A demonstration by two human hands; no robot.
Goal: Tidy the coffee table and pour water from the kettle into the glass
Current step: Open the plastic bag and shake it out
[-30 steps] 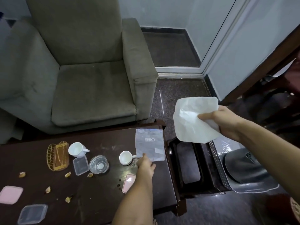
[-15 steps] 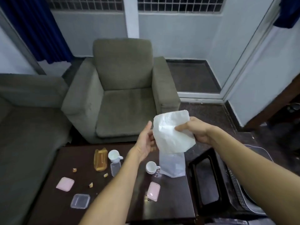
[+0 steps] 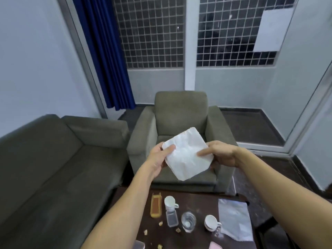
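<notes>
The left hand (image 3: 159, 157) is pinching one corner of a white paper piece (image 3: 186, 153), thumb on top, and the right hand (image 3: 221, 155) is gripping the opposite edge. Both are clamped on it and holding it in the air well above the glass (image 3: 188, 221). The glass is standing on the dark surface (image 3: 199, 202), with a white cup (image 3: 210, 222) just to its right, a clear plastic bag (image 3: 235, 218) beyond that cup, and crumbs (image 3: 160, 223) lying to its left. The kettle is not showing. The paper is probably being readied for wiping or for gathering crumbs. If so, the hands should be keeping it taut and flat, lowering it left of the glass, and sweeping away from the glass to avoid tipping it.
</notes>
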